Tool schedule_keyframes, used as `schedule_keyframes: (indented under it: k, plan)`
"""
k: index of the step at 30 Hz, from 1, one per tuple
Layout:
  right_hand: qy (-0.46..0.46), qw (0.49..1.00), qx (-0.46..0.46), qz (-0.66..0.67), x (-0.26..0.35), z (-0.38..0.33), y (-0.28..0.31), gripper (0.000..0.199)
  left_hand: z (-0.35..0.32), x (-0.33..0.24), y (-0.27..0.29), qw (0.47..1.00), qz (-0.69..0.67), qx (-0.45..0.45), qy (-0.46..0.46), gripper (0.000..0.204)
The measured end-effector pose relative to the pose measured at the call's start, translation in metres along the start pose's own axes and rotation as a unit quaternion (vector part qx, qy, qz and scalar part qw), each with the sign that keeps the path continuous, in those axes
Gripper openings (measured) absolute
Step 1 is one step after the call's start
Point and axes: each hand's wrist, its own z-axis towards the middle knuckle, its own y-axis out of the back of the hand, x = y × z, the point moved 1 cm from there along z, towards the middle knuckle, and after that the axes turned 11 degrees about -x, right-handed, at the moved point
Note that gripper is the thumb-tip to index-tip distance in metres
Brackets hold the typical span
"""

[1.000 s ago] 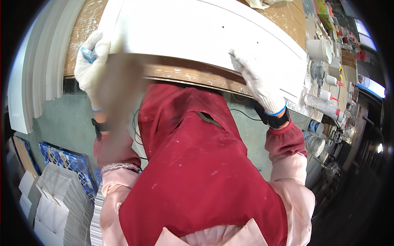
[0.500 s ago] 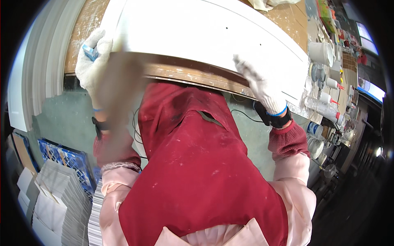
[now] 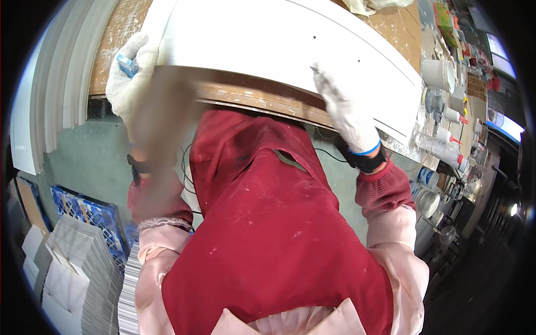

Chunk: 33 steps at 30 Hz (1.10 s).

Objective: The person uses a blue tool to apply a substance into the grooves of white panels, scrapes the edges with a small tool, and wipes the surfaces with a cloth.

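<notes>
2 gloved hands are on a white panel (image 3: 279, 44) lying flat on a wooden bench (image 3: 251, 100), seen from above over a red apron (image 3: 268, 223). Left hand (image 3: 131, 78) is at the panel's near-left corner, fingers curled shut round a small blue block (image 3: 127, 64) w/ the block pressed at the panel edge; a blurred brown patch covers the wrist & forearm below it, so detail there can't be told. Right hand (image 3: 343, 111) lies flat on the panel near its front edge, fingers stretched out & close together, pointing up-left, holding nothing, just pressing on the surface. Its white glove has a blue cuff, w/ a dark band at the wrist, then red sleeve, then pink sleeve.

Panel runs from upper left to right, its front edge overhanging the bench edge close to the apron. 2 small dark dots show on its face.

Right of the panel: a white tub (image 3: 438, 72), squeeze bottles (image 3: 446, 137) w/ red tips, other jars crowded along the bench end. Left of the bench: white mouldings (image 3: 50, 100) leaning in a row. Lower left: blue crate (image 3: 84, 209) & stacks of grey-white sheets (image 3: 72, 273) on the floor
</notes>
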Motion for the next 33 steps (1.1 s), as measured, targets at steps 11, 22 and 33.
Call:
schedule_keyframes:
  k: [11, 22, 33]
  plan:
    - [-0.529, 0.422, -0.052, 0.734, -0.001, 0.022, 0.011, 0.036, 0.002, 0.003, 0.0, 0.997, -0.072, 0.015, 0.021, 0.027]
    - [-0.555, -0.387, -0.113, 0.727, -0.014, 0.025, 0.002, 0.038, 0.003, 0.004, -0.002, 0.987, 0.001, 0.021, -0.162, 0.028]
    - [-0.506, 0.245, -0.064, 0.825, -0.009, 0.018, 0.015, 0.042, -0.004, -0.003, -0.001, 0.999, -0.054, -0.002, 0.008, 0.026]
